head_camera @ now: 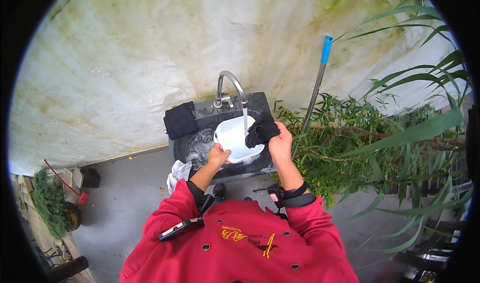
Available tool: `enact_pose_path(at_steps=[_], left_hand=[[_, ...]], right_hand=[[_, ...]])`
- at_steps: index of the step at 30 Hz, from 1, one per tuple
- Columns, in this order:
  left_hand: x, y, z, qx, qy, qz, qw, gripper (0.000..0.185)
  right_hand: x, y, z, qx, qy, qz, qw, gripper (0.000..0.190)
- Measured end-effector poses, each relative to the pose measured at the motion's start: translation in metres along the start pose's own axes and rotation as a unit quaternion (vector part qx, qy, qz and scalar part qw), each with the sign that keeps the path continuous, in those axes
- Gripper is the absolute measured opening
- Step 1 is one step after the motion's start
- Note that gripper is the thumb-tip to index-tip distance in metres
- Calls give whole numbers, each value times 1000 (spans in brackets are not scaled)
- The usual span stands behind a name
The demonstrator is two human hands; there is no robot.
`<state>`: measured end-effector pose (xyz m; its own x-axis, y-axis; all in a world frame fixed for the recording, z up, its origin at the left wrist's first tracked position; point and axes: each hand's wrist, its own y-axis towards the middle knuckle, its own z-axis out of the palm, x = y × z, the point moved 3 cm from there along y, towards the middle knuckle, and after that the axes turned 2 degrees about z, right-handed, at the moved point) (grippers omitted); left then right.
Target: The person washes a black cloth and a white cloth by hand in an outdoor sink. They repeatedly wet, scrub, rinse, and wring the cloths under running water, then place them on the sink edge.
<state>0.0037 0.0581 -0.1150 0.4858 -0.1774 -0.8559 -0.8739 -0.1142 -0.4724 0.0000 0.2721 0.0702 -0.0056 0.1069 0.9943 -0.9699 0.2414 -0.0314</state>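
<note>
Over a dark stone sink [221, 176], my left hand [218, 155] grips the near left edge of a white plastic container or lid [232, 136], which is tilted. My right hand [281, 142] holds a bunched black cloth [262, 130] at the container's right side. Water [245, 120] runs from a curved chrome faucet [230, 75] onto the white surface beside the cloth. Suds [200, 146] lie in the basin to the left. A folded black cloth [180, 120] rests on the sink's back left corner, and a white cloth [178, 174] hangs over the front left corner.
A stained wall [150, 58] rises behind the sink. To the right, a pole with a blue end [326, 50] leans among leafy plants [330, 144]. Dark and pale bins [88, 177] and a potted shrub [48, 200] stand on the grey floor [123, 193] at left.
</note>
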Motion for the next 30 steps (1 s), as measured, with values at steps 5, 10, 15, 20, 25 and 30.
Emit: enact_pose_path(at_steps=[5, 10, 15, 20, 25, 30], left_hand=[[19, 11, -17, 32, 51, -15, 998, 29], [24, 12, -38, 86, 155, -49, 983, 40], [-30, -23, -30, -25, 452, 123, 883, 65], [-68, -4, 20, 25, 115, 248, 961, 46], [-80, 29, 72, 213, -447, -102, 863, 37], [-50, 65, 70, 147, -405, -205, 879, 20]], right_hand=[[-67, 12, 22, 68, -351, -63, 932, 46], [-115, 8, 36, 159, -494, 7, 854, 38], [-149, 23, 38, 79, -207, 295, 929, 10], [-142, 36, 51, -65, 109, 357, 925, 6], [-158, 32, 56, -73, 340, 236, 907, 20], [-144, -6, 58, 91, -147, 36, 984, 40]])
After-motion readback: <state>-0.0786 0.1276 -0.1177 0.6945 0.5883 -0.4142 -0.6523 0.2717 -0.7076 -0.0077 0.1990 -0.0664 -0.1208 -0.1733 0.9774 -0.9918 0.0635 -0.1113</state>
